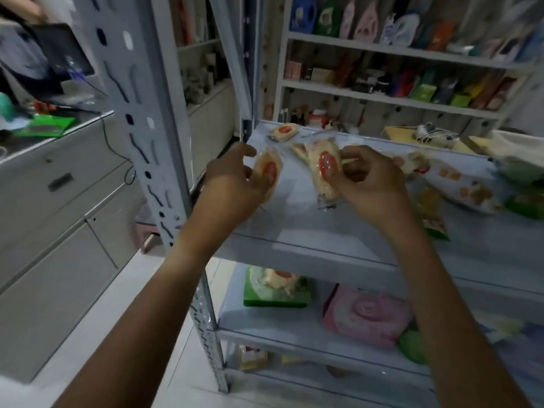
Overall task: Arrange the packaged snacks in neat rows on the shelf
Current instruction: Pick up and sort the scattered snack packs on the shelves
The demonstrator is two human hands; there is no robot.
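Note:
On the pale blue shelf [294,231] lie several clear-wrapped snack cakes with red labels. My left hand [232,184] grips one snack packet [269,169] near the shelf's left edge. My right hand [368,181] pinches a second snack packet [323,172] upright just above the shelf's middle. Another packet [298,148] lies right behind that one. A further one [284,131] sits at the back left corner. More snack bags, white with orange prints [459,187] and green [527,201], lie to the right, partly hidden by my right hand.
A perforated white upright post [147,142] stands at the shelf's front left. Lower shelves hold a green pack [273,290] and a pink pack [368,316]. A white rack [397,48] of bottles and boxes stands behind. Grey cabinets [59,201] fill the left side.

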